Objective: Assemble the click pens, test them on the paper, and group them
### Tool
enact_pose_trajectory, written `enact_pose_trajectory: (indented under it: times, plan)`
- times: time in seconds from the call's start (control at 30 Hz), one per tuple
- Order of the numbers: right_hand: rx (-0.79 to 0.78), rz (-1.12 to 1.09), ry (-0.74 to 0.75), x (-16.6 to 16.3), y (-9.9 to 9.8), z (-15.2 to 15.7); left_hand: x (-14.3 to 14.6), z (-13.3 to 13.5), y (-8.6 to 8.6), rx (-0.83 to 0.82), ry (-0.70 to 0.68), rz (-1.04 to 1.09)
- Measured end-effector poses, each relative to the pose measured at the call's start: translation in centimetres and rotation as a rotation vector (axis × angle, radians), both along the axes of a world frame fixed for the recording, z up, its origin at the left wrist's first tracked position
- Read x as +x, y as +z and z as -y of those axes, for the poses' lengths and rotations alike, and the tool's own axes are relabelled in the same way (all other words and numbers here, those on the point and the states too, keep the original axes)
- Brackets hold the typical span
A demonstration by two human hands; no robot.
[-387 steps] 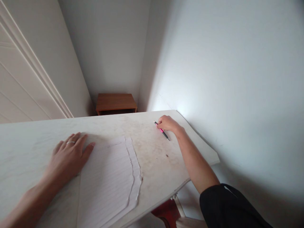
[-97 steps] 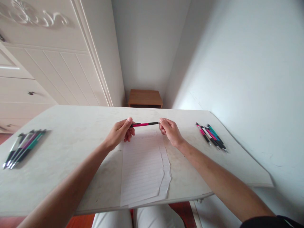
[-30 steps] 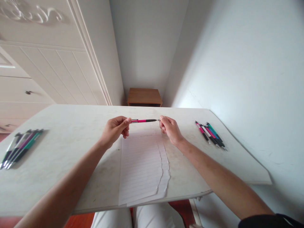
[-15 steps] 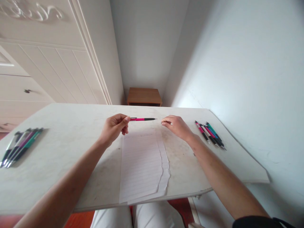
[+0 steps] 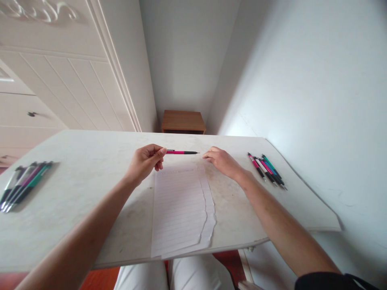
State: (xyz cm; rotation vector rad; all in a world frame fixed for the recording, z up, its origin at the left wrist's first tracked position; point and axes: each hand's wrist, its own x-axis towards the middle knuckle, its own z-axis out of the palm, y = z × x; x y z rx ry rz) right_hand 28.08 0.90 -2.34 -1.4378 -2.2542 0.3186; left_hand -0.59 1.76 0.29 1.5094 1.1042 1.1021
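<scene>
— Where's the pen?

— The pink pen (image 5: 181,152) is in the air over the far end of the paper (image 5: 178,205), lying level, its tip pointing right. The left hand (image 5: 145,161) pinches its back end between thumb and fingertips, with the other fingers curled under.

— And the other hand?

— The right hand (image 5: 222,162) holds nothing. It is loose and half open with its palm down, just above the table (image 5: 84,169). Its fingertips are near the pen's tip but clear of it.

— How far along does it look?

— One pen is in hand and the rest are laid out. A bunch of pens (image 5: 267,170) lies well off to the right by the wall, and another bunch (image 5: 26,189) lies far left near the table edge. The lined sheets look almost bare. There may be a faint mark near the top line, but it is too pale to read.

— Anything in the way?

— Not much. The sheets are stacked unevenly, with torn right edges, and they hang a little over the near edge of the table. Beyond the table stand a small brown cabinet (image 5: 183,121) and a white wardrobe (image 5: 60,80), both out of reach of the hands.
</scene>
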Motion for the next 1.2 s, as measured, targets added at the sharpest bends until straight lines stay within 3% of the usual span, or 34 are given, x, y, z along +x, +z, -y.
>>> enact_pose_trajectory:
  times: [0.4, 0.57, 0.7, 0.83, 1.0, 1.2]
  plan:
    - [-0.04, -0.097, -0.035, 0.3, 0.9, 0.2, 0.1, 0.0, 0.0, 0.005, 0.005, -0.002]
    - [0.006, -0.386, -0.085, 0.0, 1.7, 0.4, 0.0, 0.0, 0.0, 0.009, 0.001, -0.007]
    - [-0.125, -0.655, -0.085, -1.4, 2.1, 1.0, 0.1, 0.1, 0.0, 0.009, -0.008, -0.001]
    - [-0.232, -0.668, -0.05, -2.9, 1.9, 1.6, 0.3, 0.3, -0.1, 0.019, -0.029, 0.002]
    - [-0.43, -0.779, -0.123, -4.4, 1.4, 2.1, 0.8, 0.7, -0.3, 0.068, -0.014, -0.042]
    - [-0.495, -0.972, -0.164, -5.1, 1.2, 2.4, 1.2, 1.1, -0.4, 0.132, 0.02, -0.095]
